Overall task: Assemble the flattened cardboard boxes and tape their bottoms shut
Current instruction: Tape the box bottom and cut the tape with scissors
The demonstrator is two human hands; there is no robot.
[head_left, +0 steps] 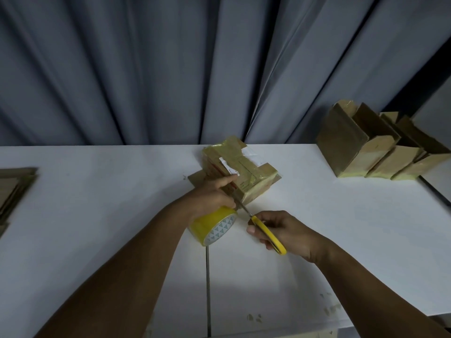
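A small cardboard box [240, 167] lies on the white table [97, 215] at the middle, with yellowish tape across its upturned bottom. My left hand [212, 193] grips a yellow tape roll [212, 228] just in front of the box, one finger resting against the box's near side. My right hand [280, 231] holds yellow-handled scissors [268, 235]. Their blades [241, 206] point up-left into the gap between the roll and the box, where the stretched tape runs.
Three assembled boxes [373, 147] lean in a row at the table's far right. A pile of flattened boxes [12, 189] lies at the left edge. A seam [208, 289] splits the table. Tape scraps [329, 311] dot the near right. Grey curtains hang behind.
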